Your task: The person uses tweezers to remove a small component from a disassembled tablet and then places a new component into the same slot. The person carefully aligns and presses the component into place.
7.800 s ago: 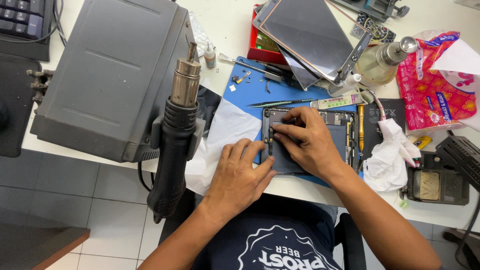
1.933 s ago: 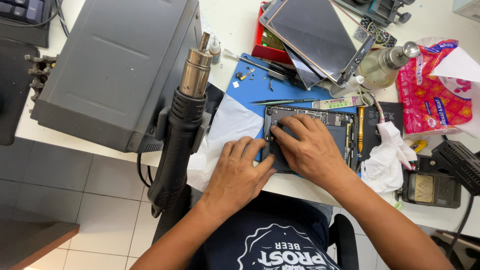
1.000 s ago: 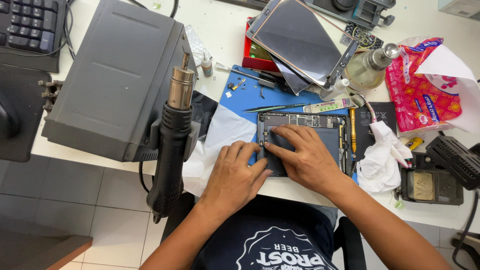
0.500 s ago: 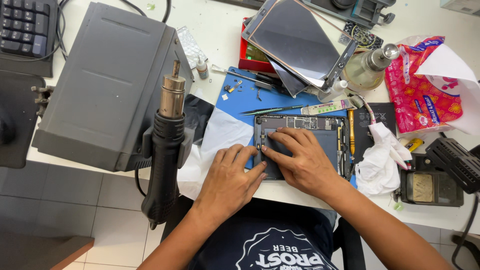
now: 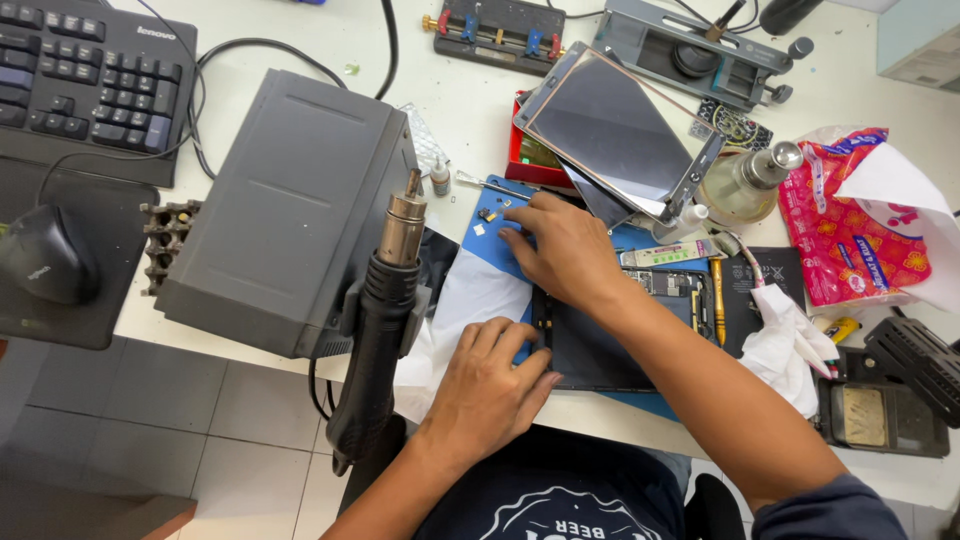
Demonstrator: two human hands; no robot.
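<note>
An opened tablet (image 5: 610,345) with a dark inner plate lies on a blue mat (image 5: 488,252) at the table's near edge. My left hand (image 5: 490,385) rests on the tablet's left edge, fingers curled against it. My right hand (image 5: 555,250) reaches up and left over the mat, its fingertips at a few tiny loose parts (image 5: 490,213). Whether it has pinched one is hidden. White paper (image 5: 465,300) lies beside my left hand.
A hot air gun (image 5: 385,300) hangs on a grey station box (image 5: 290,200) to the left. A removed screen panel (image 5: 615,130), glass bottle (image 5: 745,180), pink bag (image 5: 850,220), white cloth (image 5: 785,335) and yellow-handled tool (image 5: 717,300) crowd the right. Keyboard (image 5: 90,80) and mouse (image 5: 45,255) sit far left.
My right hand has left the tablet and moved up and left to the small parts on the blue mat. My left hand stays on the tablet's edge.
</note>
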